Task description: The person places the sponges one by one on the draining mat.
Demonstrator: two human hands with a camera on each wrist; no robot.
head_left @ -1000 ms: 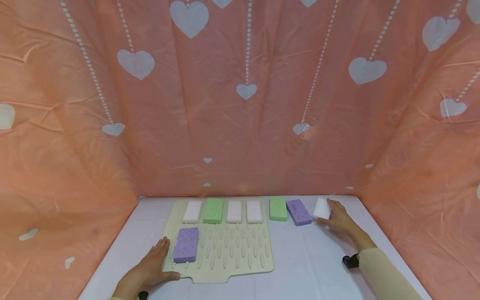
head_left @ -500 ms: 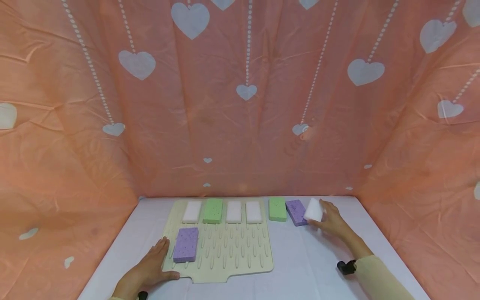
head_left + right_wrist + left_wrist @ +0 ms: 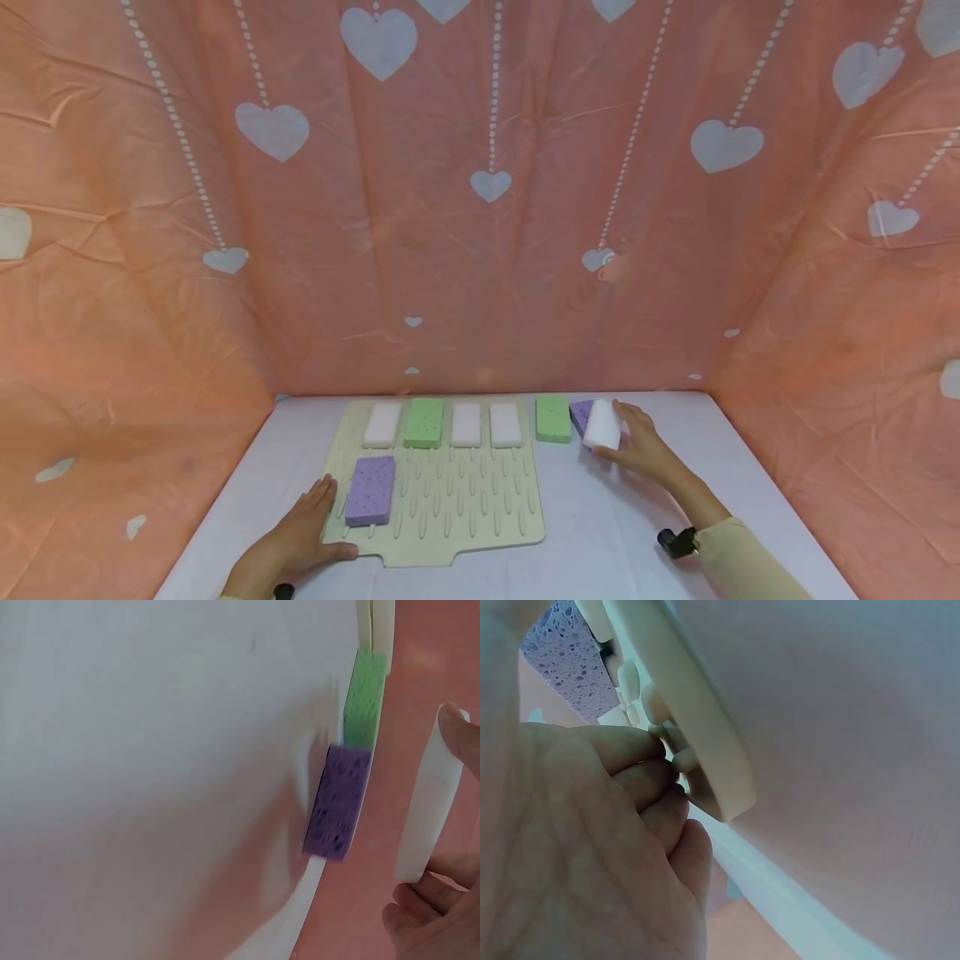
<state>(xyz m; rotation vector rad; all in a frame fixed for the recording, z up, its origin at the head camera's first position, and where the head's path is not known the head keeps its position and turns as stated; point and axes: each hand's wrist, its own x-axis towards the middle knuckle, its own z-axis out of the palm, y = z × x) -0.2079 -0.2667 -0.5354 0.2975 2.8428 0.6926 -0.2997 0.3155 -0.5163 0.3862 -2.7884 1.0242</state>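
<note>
My right hand (image 3: pixel 643 448) pinches a white sponge (image 3: pixel 602 426) by its two ends, thumb on one and fingers on the other. The right wrist view shows this sponge (image 3: pixel 429 799) raised off the table. In the head view it overlaps a purple sponge (image 3: pixel 578 412) that lies on the table, with a green sponge (image 3: pixel 552 419) to its left. My left hand (image 3: pixel 296 529) rests at the lower left corner of a cream ridged board (image 3: pixel 480 533), fingers along its side and thumb at its front edge. In the left wrist view its fingertips (image 3: pixel 676 761) touch the board's rim.
Along the board's back stand a white sponge (image 3: pixel 382 425), a green sponge (image 3: pixel 424 422) and two more white ones. Another purple sponge (image 3: pixel 371 490) lies at the board's left, near my left hand. A pink cloth (image 3: pixel 487 292) with hearts encloses the white table (image 3: pixel 592 542).
My right hand has lifted the white sponge and carried it left until it overlaps the purple sponge in the head view. My left hand stays in place at the board.
</note>
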